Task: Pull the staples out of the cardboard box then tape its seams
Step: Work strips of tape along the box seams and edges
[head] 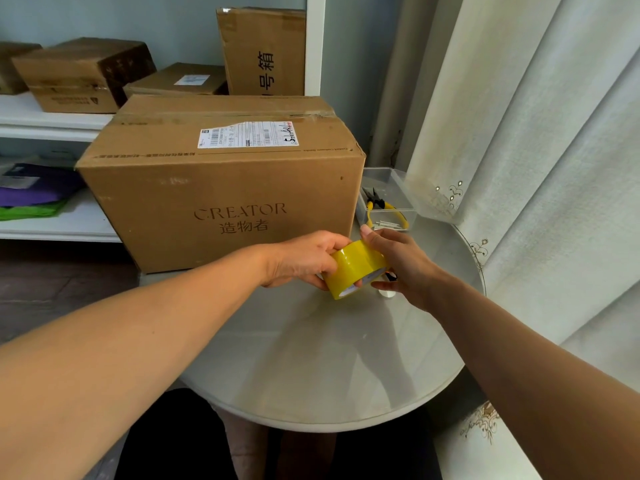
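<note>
Cardboard box (221, 181) sat closed on the tabletop (311, 358); just before it, the left hand (304, 259) gripped the yellow tape roll (355, 268) while the right hand (398, 261) pinched its rim. Taping seemed underway; next, the tape's free end needed finding.

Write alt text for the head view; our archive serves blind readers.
Both hands, left hand and right hand, hold a yellow tape roll above a round table, before a closed cardboard box. Yellow-handled pliers lie in a clear tray beside the box.
</note>
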A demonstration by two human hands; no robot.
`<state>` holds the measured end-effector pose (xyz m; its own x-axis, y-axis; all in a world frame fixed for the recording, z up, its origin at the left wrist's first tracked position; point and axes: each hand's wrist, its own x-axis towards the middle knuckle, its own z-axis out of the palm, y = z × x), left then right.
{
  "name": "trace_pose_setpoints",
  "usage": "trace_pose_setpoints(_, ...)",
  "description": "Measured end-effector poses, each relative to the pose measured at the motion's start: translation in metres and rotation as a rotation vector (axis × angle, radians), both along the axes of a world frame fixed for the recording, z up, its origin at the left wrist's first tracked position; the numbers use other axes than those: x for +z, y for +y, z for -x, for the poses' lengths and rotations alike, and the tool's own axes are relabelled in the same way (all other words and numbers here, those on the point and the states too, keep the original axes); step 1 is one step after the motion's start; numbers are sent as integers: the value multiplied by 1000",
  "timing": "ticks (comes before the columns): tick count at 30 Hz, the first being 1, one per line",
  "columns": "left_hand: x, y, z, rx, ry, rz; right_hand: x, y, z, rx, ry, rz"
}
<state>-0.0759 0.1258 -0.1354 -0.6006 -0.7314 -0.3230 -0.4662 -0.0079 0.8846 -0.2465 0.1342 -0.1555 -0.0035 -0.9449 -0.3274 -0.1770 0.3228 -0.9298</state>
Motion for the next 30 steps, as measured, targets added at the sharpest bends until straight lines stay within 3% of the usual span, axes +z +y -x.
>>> trace_pose_setpoints(8,1,0,10,100,90,33,-6,-4,-8,-166,-58,7)
trace_pose_setpoints(15,-1,-3,14,201,132,24,-6,6,0,-14,-194,-222)
trace_pose_setpoints(24,-2,-4,20,121,81,139,-1,6,-2,-247,-103,-47)
trace_pose_setpoints(30,-6,-8,17,269,81,325,7,8,3,-206,-392,-64)
